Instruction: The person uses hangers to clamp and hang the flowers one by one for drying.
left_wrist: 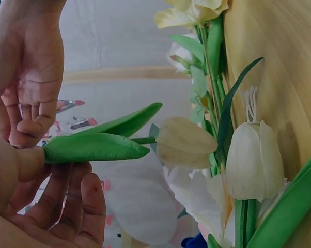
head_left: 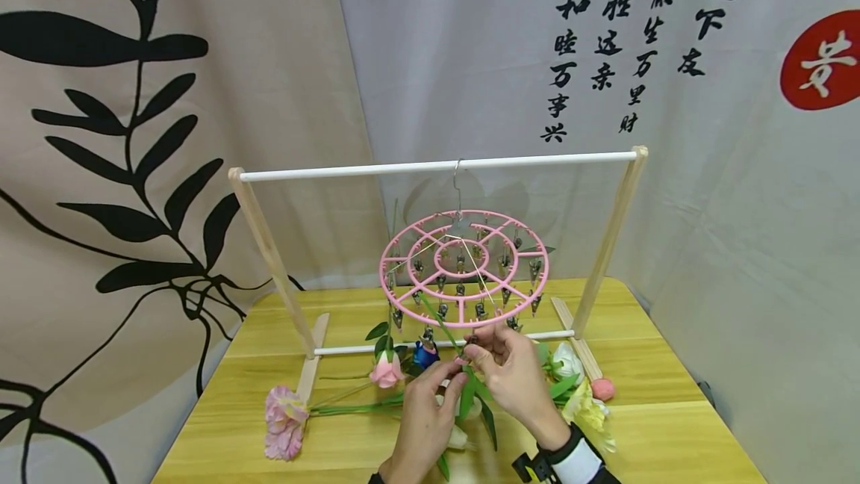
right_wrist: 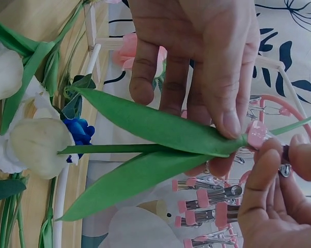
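Note:
My left hand pinches the green stem of an artificial white tulip just above its two long leaves. The bloom hangs downward. My right hand pinches a small metal clip with pink tips, which sits right at the stem beside my left fingertips. Above both hands hangs a pink round drying rack with several such clips dangling from its rings. A pink rose and a blue rose hang head down at its front left edge.
The rack's hook hangs from the white top bar of a wooden-legged stand. On the wooden table lie a pink carnation-like flower at left and a yellow flower at right, among other stems. A printed cloth hangs behind.

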Available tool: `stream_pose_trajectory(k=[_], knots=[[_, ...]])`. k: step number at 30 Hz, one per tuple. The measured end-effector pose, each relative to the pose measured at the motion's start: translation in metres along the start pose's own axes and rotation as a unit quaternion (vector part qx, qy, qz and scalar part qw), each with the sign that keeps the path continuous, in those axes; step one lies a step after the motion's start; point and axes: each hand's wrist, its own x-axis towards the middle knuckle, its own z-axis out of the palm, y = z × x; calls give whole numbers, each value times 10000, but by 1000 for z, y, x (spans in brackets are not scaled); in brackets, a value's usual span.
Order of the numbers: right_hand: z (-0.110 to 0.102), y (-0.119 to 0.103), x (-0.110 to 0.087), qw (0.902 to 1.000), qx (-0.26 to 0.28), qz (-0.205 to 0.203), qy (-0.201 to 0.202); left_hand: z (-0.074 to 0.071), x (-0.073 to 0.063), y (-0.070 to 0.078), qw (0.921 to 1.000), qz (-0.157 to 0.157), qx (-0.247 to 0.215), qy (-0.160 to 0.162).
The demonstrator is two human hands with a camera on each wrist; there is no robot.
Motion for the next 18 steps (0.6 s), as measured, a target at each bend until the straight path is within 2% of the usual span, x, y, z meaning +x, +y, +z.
stream_pose_trajectory(k=[6,13,18], knots=[[0,-1,-2,9999,-32,-117,-100,1,1,1,9997,-208,-133,-6],[0,-1,-7,9996,-223,-90,-144,2,1,2,9993,-326,-183,-74],[-1,2,-8,9993,-228,-229,-199,2,1,1,9989,-428,-201,-74]])
